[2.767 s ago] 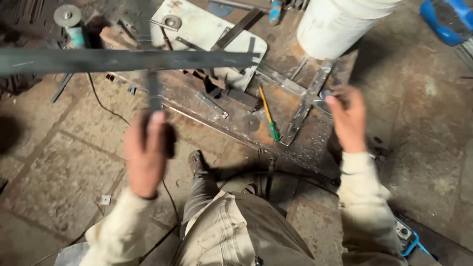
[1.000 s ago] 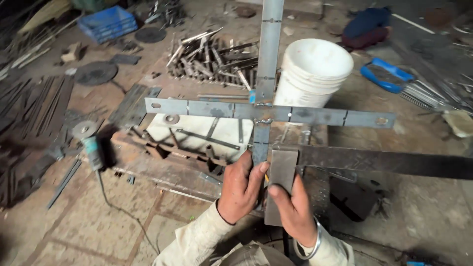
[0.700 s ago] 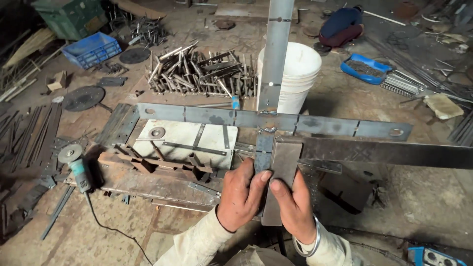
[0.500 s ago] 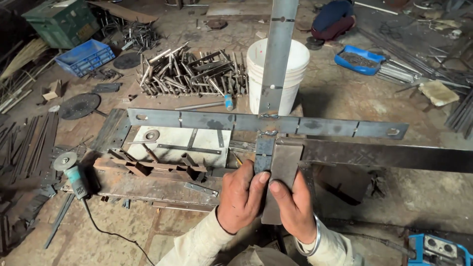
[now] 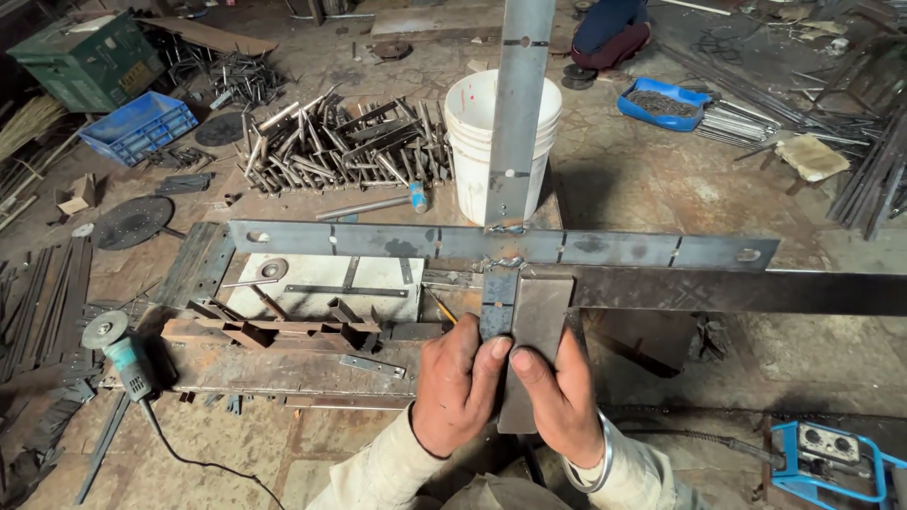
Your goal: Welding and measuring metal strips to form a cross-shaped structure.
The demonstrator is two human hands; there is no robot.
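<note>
I hold a welded steel cross (image 5: 605, 249) of flat bars up in front of me. Its long upright bar (image 5: 518, 113) rises past the top of the view, and its crossbar runs left to right. A dark steel square (image 5: 537, 312) lies against the cross, with its long blade (image 5: 756, 291) reaching off to the right. My left hand (image 5: 455, 387) grips the lower stem of the cross. My right hand (image 5: 559, 397) presses the square's short leg flat against that stem. Both thumbs meet near the middle.
Below lies a low steel work plate (image 5: 283, 364) with welded brackets and scrap. An angle grinder (image 5: 123, 351) rests at its left. A white bucket (image 5: 477, 151) stands behind, beside a pile of steel pieces (image 5: 331, 142). A blue welder (image 5: 831, 458) sits lower right. A person (image 5: 609, 26) crouches at the back.
My view has tilted up and pulled back, so the bucket and pile sit lower in the picture. Both hands keep the same grip on cross and square.
</note>
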